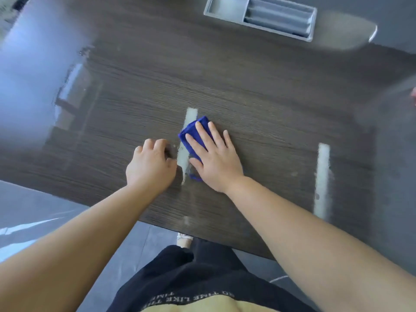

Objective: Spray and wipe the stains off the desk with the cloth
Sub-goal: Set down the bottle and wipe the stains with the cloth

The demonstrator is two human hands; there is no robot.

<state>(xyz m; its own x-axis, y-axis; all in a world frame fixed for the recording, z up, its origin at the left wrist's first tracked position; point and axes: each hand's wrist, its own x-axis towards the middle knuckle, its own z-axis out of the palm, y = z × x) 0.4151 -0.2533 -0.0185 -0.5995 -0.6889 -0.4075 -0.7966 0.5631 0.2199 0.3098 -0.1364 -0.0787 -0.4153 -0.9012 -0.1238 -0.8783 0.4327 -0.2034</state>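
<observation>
A folded blue cloth (193, 135) lies on the dark wood-grain desk (258, 91) over a pale vertical stain stripe (187, 140). My right hand (213, 158) presses flat on the cloth, fingers spread, covering most of it. My left hand (150, 165) rests on the desk just left of the stripe, fingers curled under, nothing visible in it. A second pale stain stripe (322, 181) runs toward the desk's front edge at the right. No spray bottle is in view.
A grey recessed cable tray (261, 15) sits in the desk at the back. A pale chair part (346, 30) shows beyond it. The desk's front edge (90, 202) runs diagonally, with grey floor, my dark trousers and a shoe (184, 238) below.
</observation>
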